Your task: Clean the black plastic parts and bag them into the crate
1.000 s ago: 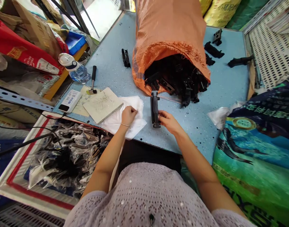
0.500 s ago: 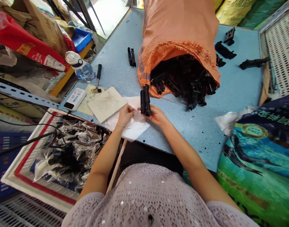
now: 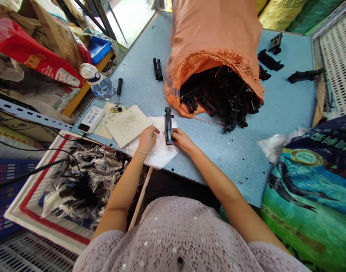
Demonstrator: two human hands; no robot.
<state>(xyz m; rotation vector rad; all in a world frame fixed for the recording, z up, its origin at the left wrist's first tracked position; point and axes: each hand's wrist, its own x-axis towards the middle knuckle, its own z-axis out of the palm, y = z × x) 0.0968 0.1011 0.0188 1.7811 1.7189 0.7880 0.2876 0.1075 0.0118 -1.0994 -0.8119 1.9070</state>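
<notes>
My right hand (image 3: 182, 140) grips the lower end of a black plastic part (image 3: 168, 125), which rests lengthwise on a folded white cloth (image 3: 161, 151). My left hand (image 3: 147, 139) lies on that cloth just left of the part, with nothing visible in it. Beyond the hands, an orange woven sack (image 3: 209, 49) lies on its side on the blue speckled workbench (image 3: 226, 158). Its mouth spills a heap of similar black plastic parts (image 3: 220, 98). A pale square tile (image 3: 127, 126) partly overlaps the cloth near my left hand.
A small hammer (image 3: 118, 96), a paper sheet (image 3: 105, 121), a white box (image 3: 90, 119) and a water bottle (image 3: 100, 85) sit at the bench's left. Loose black parts (image 3: 270, 60) lie at the back right. A tray of plastic bags (image 3: 85, 181) stands below the near left edge.
The black part has come down from between my hands and now rests on the cloth. My hands have moved slightly apart.
</notes>
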